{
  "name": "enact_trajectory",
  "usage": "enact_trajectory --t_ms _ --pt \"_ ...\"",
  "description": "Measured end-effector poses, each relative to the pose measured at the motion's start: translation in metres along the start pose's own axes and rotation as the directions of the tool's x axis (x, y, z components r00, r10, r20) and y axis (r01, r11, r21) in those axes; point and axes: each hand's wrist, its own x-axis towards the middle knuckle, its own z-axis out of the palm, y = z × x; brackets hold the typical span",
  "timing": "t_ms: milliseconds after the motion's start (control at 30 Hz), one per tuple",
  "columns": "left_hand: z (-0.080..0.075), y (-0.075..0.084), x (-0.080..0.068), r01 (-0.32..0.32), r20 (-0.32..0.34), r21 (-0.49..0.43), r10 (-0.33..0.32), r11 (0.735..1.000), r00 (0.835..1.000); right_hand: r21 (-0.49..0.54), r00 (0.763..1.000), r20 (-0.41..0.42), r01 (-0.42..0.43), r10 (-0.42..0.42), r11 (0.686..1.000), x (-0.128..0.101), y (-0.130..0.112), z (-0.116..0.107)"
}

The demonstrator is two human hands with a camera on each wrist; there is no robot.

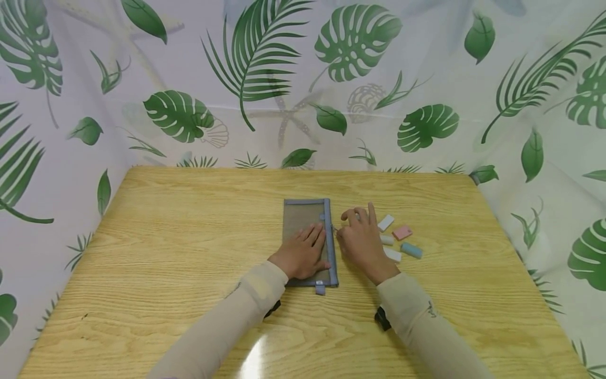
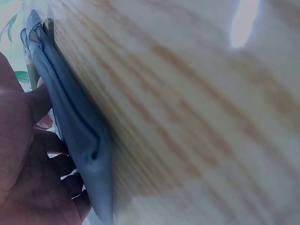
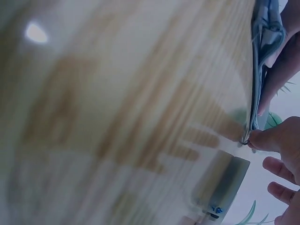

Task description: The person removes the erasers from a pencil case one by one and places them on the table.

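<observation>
Head view, left hand (image 1: 303, 255) flat on mesh pouch (image 1: 303, 216), right hand (image 1: 361, 239) pinching its zipper pull (image 1: 334, 228) alongside

Both forearms reach forward in pale sleeves, a dark strap at each wrist; the left hand (image 1: 303, 255) lies palm down with fingers straight and close together; the right hand (image 1: 361, 238) sits just beside it, thumb and forefinger pinched together, remaining fingers loosely spread.

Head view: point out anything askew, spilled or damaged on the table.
Nothing stands out. The mesh pouch lies flat under the left hand, the right hand pinches its zipper pull, and five small erasers lie loosely scattered beside it on the wooden table.
</observation>
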Motion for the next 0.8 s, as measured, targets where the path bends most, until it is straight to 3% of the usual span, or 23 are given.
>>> enact_trajectory --t_ms 200,800 --pt "0.0001 0.0001 0.0002 -0.003 0.006 0.002 0.003 1.000 1.000 -0.031 0.998 -0.055 0.028 -0.030 0.999 -0.0030 -0.0018 0.0015" --pt "0.0012 0.0002 0.0019 -0.003 0.003 -0.002 0.003 1.000 1.000 -0.049 0.999 -0.007 0.051 -0.051 0.998 -0.0080 -0.0048 -0.0042"
